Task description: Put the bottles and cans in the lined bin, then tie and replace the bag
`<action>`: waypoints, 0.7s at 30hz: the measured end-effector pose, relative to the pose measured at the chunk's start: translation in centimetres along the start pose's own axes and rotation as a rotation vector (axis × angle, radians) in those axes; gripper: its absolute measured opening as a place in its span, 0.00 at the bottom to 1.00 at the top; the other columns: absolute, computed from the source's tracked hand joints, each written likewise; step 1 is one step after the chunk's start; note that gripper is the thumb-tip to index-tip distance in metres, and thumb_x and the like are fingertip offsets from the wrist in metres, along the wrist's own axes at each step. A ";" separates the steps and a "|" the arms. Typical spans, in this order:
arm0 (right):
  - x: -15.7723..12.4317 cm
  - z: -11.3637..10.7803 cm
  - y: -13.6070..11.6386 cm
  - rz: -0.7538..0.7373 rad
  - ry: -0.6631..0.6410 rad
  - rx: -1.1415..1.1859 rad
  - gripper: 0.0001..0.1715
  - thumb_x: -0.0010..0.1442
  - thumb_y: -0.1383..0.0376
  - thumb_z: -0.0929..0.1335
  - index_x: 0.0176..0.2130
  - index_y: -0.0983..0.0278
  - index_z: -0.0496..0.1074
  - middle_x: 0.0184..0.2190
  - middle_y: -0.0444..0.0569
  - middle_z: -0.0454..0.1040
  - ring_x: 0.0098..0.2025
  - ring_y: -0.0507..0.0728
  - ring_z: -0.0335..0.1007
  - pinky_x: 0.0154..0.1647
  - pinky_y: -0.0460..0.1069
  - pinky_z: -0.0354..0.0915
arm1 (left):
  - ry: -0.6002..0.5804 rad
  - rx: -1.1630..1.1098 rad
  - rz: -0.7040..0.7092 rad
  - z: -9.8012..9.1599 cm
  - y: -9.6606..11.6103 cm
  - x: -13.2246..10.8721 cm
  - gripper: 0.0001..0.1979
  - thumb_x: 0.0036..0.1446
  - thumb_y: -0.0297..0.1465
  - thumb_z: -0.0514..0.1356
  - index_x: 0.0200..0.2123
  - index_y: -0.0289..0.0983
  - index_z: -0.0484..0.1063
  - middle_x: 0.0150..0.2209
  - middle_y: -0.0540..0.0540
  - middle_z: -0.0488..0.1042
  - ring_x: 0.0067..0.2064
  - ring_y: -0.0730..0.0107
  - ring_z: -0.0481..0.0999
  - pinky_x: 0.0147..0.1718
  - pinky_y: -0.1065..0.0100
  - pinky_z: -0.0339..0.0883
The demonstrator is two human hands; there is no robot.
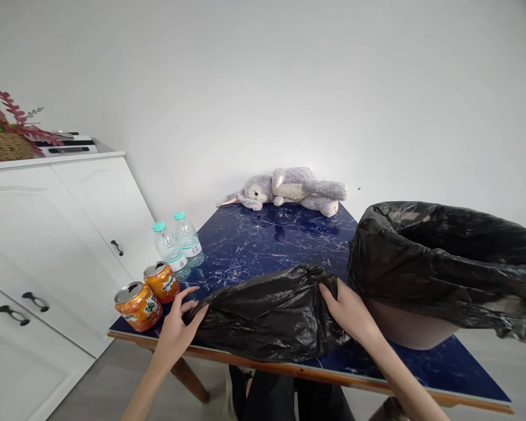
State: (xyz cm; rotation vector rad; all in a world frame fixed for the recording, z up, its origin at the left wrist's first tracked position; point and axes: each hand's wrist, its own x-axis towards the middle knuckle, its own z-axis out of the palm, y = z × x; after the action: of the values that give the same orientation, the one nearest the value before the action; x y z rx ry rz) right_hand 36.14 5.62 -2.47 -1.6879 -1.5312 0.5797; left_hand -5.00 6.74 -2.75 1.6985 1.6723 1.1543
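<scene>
A black plastic bag [263, 318] is stretched sideways along the front edge of the blue marbled table [263, 245]. My left hand [178, 321] grips its left end between thumb and fingers, close to two orange drink cans. At the other end, my right hand [348, 310] is closed on the bag, with the fingertips partly hidden by the plastic. Just right of that hand stands a bin [414, 324] lined with another black bag [421, 275], whose top is open.
Left of the bag are an orange can [139, 310], a second can [163, 286] and two clear bottles [169, 248] with teal caps. A grey plush rabbit [289, 190] lies at the table's far end. White cabinets [48, 234] stand on the left.
</scene>
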 end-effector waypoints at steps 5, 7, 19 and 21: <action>-3.9 -0.3 -4.0 -0.201 0.280 -0.161 0.41 0.73 0.50 0.60 0.75 0.65 0.50 0.70 0.64 0.65 0.70 0.73 0.64 0.64 0.68 0.68 | 0.015 0.023 0.090 -0.1 -0.2 -0.1 0.31 0.63 0.50 0.62 0.63 0.43 0.61 0.46 0.44 0.79 0.53 0.57 0.81 0.56 0.56 0.72; -5.8 -0.1 -6.4 -0.404 0.354 -0.191 0.37 0.75 0.54 0.60 0.75 0.63 0.51 0.75 0.57 0.56 0.76 0.70 0.52 0.71 0.68 0.61 | 0.013 0.007 0.126 -0.2 0.1 -0.2 0.30 0.63 0.50 0.62 0.62 0.43 0.62 0.48 0.43 0.79 0.54 0.57 0.80 0.58 0.56 0.72; -2.9 9.1 -9.5 -0.561 -0.181 -0.382 0.42 0.75 0.41 0.52 0.75 0.61 0.57 0.78 0.54 0.47 0.79 0.76 0.31 0.75 0.79 0.34 | 0.041 0.222 0.128 0.1 -0.6 0.4 0.25 0.65 0.52 0.59 0.57 0.43 0.71 0.48 0.43 0.81 0.53 0.53 0.81 0.56 0.53 0.73; -2.1 9.7 -8.4 -0.468 -0.207 -0.414 0.43 0.75 0.41 0.51 0.75 0.59 0.57 0.78 0.55 0.46 0.79 0.77 0.28 0.74 0.80 0.30 | 0.061 0.254 0.167 0.2 -0.6 0.3 0.24 0.65 0.50 0.59 0.56 0.43 0.71 0.49 0.42 0.81 0.51 0.54 0.81 0.54 0.54 0.74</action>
State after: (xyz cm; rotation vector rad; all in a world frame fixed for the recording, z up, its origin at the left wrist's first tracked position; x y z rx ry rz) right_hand 23.12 5.72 -2.03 -1.5042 -2.2295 0.1987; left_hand -5.24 7.18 -3.28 2.0094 1.8065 1.1162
